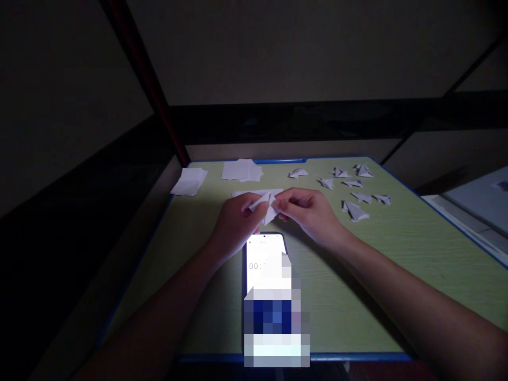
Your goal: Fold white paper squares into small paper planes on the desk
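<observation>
My left hand (237,218) and my right hand (307,210) meet over the middle of a pale green table (416,254). Both pinch one small white piece of folded paper (268,207) between their fingertips, held just above the tabletop. A flat white sheet (254,193) lies on the table right behind the hands. A lit phone (265,259) lies face up just below the hands, its screen showing a timer.
Several finished folded paper shapes (355,210) are scattered at the table's far right. Two stacks of white paper sheets (242,170) (189,181) sit at the far left. The table has a blue rim (280,160). The room around is dark.
</observation>
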{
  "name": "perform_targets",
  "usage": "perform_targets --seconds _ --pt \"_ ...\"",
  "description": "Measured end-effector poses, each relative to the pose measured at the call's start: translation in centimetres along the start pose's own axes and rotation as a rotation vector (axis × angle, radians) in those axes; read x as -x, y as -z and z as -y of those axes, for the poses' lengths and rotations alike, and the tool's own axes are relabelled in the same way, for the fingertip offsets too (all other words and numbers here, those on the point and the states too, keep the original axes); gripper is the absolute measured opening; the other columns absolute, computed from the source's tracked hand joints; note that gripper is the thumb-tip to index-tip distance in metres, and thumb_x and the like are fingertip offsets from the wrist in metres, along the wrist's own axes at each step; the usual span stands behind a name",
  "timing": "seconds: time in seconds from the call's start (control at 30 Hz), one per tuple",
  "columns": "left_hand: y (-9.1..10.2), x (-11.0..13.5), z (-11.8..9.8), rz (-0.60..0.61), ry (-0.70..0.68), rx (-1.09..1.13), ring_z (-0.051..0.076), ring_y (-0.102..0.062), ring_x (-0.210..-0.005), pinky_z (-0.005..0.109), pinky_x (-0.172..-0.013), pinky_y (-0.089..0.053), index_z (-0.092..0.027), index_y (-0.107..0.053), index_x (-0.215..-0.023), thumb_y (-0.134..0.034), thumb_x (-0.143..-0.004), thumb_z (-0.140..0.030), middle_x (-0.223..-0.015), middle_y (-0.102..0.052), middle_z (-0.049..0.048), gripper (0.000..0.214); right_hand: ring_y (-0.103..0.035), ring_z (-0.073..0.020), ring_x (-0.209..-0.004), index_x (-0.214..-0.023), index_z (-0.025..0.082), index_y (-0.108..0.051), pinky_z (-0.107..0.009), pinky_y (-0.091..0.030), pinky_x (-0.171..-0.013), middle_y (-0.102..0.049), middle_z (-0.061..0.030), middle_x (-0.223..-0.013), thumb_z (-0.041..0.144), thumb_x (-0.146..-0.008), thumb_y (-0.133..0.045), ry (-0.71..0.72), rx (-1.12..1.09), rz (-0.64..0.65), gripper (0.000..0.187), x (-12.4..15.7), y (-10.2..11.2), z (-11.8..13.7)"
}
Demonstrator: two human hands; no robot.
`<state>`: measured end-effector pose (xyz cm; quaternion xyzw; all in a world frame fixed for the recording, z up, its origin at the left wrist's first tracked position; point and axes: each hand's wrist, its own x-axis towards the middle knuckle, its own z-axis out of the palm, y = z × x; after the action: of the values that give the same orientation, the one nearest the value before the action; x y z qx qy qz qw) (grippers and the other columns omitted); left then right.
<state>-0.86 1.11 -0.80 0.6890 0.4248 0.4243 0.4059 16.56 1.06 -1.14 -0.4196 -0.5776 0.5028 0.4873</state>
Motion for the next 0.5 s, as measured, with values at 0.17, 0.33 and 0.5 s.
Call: perform_targets --seconds 0.17,0.33,0.5 --pt "-0.02 0.00 -0.17 0.000 -0.013 -0.093 0.007 -0.050 -0.043 0.020 -0.042 -0.037 -0.015 -0.060 -0.071 -0.055 -0.083 -0.027 -0.053 -0.054 -0.0044 0.017 -0.043 -0.0102 -0.054 -0.067 0.017 -0.066 -0.029 -0.030 -0.053 -0.055 0.0018 -0.059 0.038 -0.072 -0.078 0.004 0.045 -0.038 0.025 -0.08 -0.04 -0.16" --pt "0.09 -0.07 0.00 -0.003 -0.033 -0.146 0.009 -0.050 -0.051 0.022 -0.046 -0.036 -0.016 -0.061 -0.071 -0.055 -0.081 -0.026 -0.055 -0.056 -0.0025 0.015 -0.043 -0.0103 -0.054 -0.066 0.017 -0.063 -0.029 -0.031 -0.053 -0.054 0.0019 -0.057 0.038 -0.073 -0.076 0.016 0.064 -0.041 0.025 -0.08 -0.08 -0.11" --pt "0.15 -0.15 0.08 -0.002 -0.048 -0.149 0.010 -0.049 -0.052 0.023 -0.047 -0.035 -0.016 -0.060 -0.071 -0.054 -0.081 -0.028 -0.056 -0.056 -0.0015 0.017 -0.045 -0.0103 -0.055 -0.066 0.017 -0.063 -0.029 -0.032 -0.054 -0.056 0.0014 -0.059 0.037 -0.074 -0.076 0.013 0.069 -0.035 0.024 0.07 -0.06 -0.12"
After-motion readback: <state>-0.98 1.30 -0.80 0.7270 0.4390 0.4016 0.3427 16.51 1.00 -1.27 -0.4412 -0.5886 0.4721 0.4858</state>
